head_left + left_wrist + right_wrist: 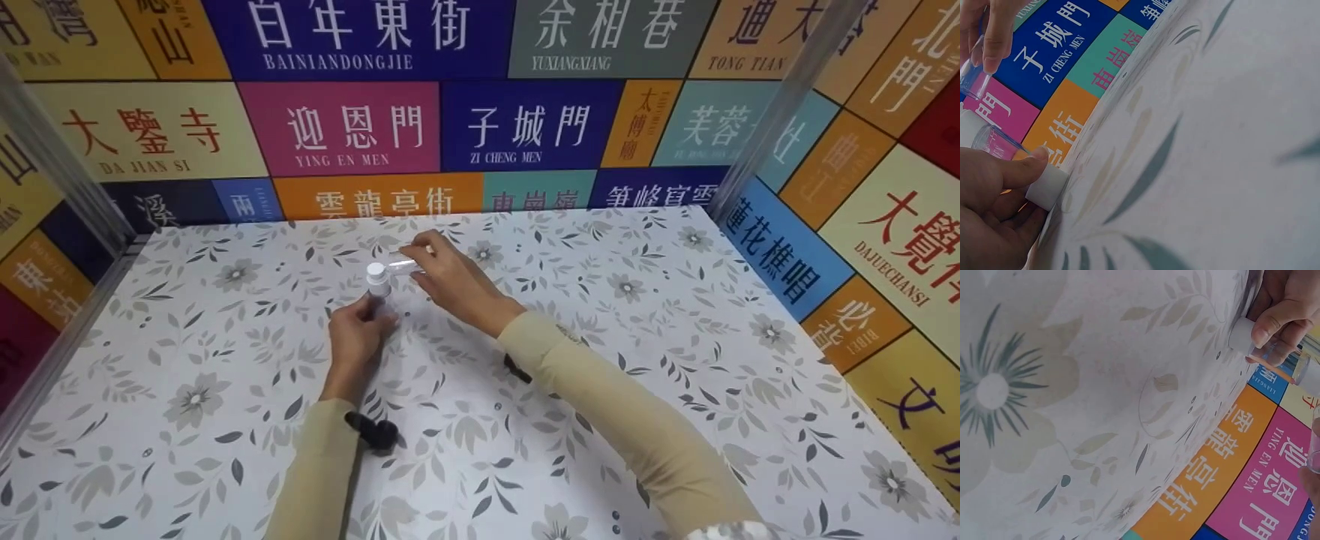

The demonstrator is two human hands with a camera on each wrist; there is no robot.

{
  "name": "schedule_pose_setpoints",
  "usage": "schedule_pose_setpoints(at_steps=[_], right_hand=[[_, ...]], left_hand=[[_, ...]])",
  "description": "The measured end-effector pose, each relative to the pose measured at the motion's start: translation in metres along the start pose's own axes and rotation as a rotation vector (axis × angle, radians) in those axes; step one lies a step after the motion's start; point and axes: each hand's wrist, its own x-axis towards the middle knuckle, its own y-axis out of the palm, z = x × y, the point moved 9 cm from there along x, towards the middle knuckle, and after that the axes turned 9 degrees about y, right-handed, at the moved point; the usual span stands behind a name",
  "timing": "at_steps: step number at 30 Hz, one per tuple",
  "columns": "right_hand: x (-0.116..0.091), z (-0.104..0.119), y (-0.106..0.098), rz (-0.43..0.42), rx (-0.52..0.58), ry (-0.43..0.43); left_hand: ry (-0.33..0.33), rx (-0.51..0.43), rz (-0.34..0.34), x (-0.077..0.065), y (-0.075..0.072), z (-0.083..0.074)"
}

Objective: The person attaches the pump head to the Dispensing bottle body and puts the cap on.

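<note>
My left hand (356,337) grips a small clear bottle (999,140) with a white top (376,271) and a white lower end (1047,188). The bottle stands upright, its lower end right at the tabletop. Thumb and fingers wrap its lower half in the right wrist view. Just up and to the right, my right hand (450,281) pinches a clear, hollow cap-like piece (974,79) between thumb and fingers. In the head view this piece (403,265) lies sideways, its end close beside the white top. Only a sliver of the right hand (1313,489) shows in its own wrist view.
A white tablecloth (225,330) with grey leaves and flowers covers the table. Behind it and at both sides stand panels of coloured signs (345,127) with Chinese lettering. A black wrist strap (375,433) sits on the left sleeve.
</note>
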Motion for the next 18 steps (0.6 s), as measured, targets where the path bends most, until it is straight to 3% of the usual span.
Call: schedule_pose_setpoints(at_steps=[5, 10, 18], right_hand=[[0.0031, 0.0051, -0.0018, -0.008, -0.043, -0.03], [0.0069, 0.0061, -0.0021, 0.029, 0.003, -0.003], [0.0064, 0.0108, 0.0039, 0.039, 0.051, -0.005]], left_hand=[[-0.011, -0.011, 0.002, 0.0009, 0.0012, 0.0017], [-0.013, -0.043, -0.002, 0.0019, 0.002, 0.0023], [0.018, 0.027, -0.008, 0.0019, -0.0004, 0.0008]])
